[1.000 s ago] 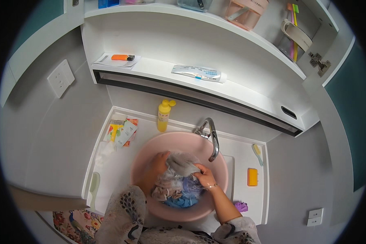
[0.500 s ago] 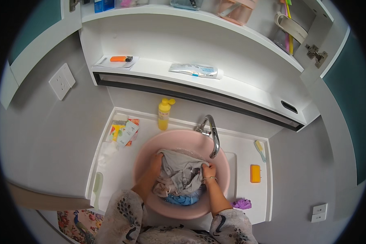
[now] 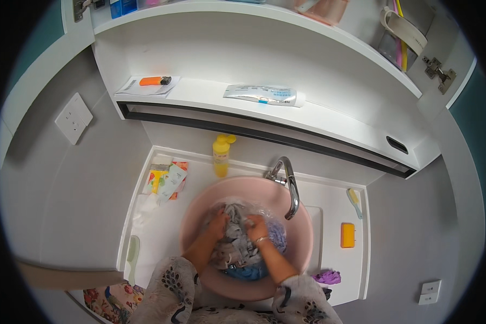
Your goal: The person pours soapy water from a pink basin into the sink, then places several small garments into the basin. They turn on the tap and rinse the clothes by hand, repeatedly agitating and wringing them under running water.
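Note:
A pink basin [image 3: 302, 254] holds sudsy water and wet laundry. In it my left hand [image 3: 218, 224] and my right hand [image 3: 257, 229] grip a bunched grey cloth [image 3: 235, 229], one on each side. The fingers are closed into the folds, and the fingertips are partly hidden. Below the grey cloth a blue cloth [image 3: 249, 271] lies in the water. To the right of my right hand, a lavender patterned cloth [image 3: 277, 235] shows. A chrome faucet [image 3: 292, 189] arches over the basin's back right rim, and no stream from it is visible.
Behind the basin stands a yellow bottle [image 3: 221, 156]. Packets [image 3: 170, 181] and a pale green comb [image 3: 133, 254] lie left. A brush [image 3: 354, 202], an orange block [image 3: 348, 235] and a purple scrunched item [image 3: 328, 277] lie right. A white shelf [image 3: 200, 89] overhangs the back.
My hands have come closer together and lower into the water. The grey cloth, spread between them before, is now bunched. The lavender cloth has come into sight. The view has shifted slightly.

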The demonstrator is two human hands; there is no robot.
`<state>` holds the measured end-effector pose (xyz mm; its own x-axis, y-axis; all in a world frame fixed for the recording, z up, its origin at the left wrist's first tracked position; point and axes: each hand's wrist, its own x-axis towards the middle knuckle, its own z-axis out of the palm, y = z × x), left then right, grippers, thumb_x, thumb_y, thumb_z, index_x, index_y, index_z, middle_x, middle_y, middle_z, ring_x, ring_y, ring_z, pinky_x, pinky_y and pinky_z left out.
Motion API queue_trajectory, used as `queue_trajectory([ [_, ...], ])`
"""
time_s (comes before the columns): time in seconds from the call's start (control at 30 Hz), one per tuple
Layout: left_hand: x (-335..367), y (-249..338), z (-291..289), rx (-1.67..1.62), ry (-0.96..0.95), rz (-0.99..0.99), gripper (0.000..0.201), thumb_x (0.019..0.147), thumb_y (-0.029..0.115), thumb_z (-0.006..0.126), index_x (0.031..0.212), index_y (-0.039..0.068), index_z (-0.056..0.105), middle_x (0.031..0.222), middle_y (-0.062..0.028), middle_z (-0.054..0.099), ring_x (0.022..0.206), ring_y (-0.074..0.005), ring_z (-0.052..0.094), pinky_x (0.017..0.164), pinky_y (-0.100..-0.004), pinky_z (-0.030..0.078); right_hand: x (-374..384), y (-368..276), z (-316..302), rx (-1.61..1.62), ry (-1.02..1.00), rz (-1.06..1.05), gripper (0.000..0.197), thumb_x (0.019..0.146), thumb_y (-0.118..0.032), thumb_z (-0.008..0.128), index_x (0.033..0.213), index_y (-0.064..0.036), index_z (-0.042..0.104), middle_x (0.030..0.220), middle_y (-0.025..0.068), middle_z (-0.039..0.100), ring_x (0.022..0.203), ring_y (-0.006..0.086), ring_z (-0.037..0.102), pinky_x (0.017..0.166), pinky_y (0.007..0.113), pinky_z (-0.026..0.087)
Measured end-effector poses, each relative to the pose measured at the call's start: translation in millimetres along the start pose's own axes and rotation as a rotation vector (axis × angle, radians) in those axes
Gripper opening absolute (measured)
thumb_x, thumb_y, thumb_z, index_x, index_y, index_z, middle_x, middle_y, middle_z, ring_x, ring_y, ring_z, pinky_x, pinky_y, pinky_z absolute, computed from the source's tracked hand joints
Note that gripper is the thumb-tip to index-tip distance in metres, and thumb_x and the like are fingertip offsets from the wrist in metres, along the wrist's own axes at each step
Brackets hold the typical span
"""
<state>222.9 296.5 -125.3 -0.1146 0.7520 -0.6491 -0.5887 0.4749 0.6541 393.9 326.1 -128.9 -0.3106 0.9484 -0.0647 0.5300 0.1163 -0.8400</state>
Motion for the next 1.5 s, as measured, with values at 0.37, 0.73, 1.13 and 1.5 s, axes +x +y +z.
queue_trajectory([
  [0.37, -26.0, 12.5, 40.2, -0.249, -0.374, 0.140, 0.045, 0.081, 0.037, 0.060, 0.110, 0.003, 0.057, 0.106, -0.0123, 0.060, 0.097, -0.0236, 0.057, 0.084, -0.0367, 0.045, -62.6, -100.6, -3.3, 0.041, 0.385, -0.260, 0.016, 0.074, -0.013, 0.066, 0.078, -0.0037, 0.053, 0.087, 0.0168, 0.058, 0.082, 0.0351, 0.056, 0.071, 0.039, 0.046],
  [0.73, -7.9, 7.2, 14.8, 0.790, -0.065, 0.145, 0.053, 0.078, 0.030, 0.063, 0.121, 0.001, 0.052, 0.115, -0.0194, 0.057, 0.104, -0.0297, 0.055, 0.089, -0.0363, 0.041, 29.2, 25.2, -6.8, -0.017, 0.085, 0.132, 0.027, 0.085, -0.025, 0.051, 0.097, -0.0019, 0.060, 0.089, 0.0219, 0.063, 0.084, 0.0366, 0.061, 0.073, 0.040, 0.049],
  [1.13, 50.2, -39.7, -33.7, 1.192, 0.013, 0.527, 0.065, 0.080, 0.023, 0.060, 0.135, 0.001, 0.034, 0.126, -0.0209, 0.048, 0.116, -0.0341, 0.046, 0.100, -0.0437, 0.034, 27.4, 70.6, -11.1, -0.296, -0.038, 0.299, 0.038, 0.072, -0.018, 0.063, 0.107, -0.0029, 0.059, 0.103, 0.0230, 0.059, 0.092, 0.0360, 0.058, 0.081, 0.042, 0.046],
  [1.5, -16.4, 25.8, 30.3, -0.268, -0.156, -0.085, 0.035, 0.084, 0.036, 0.055, 0.107, 0.010, 0.057, 0.100, -0.0104, 0.060, 0.086, -0.0272, 0.057, 0.081, -0.0404, 0.045, -60.4, -94.6, 16.8, 0.484, 0.336, -0.102, 0.017, 0.077, -0.009, 0.057, 0.092, -0.0018, 0.057, 0.084, 0.0095, 0.060, 0.080, 0.0195, 0.058, 0.073, 0.031, 0.046],
])
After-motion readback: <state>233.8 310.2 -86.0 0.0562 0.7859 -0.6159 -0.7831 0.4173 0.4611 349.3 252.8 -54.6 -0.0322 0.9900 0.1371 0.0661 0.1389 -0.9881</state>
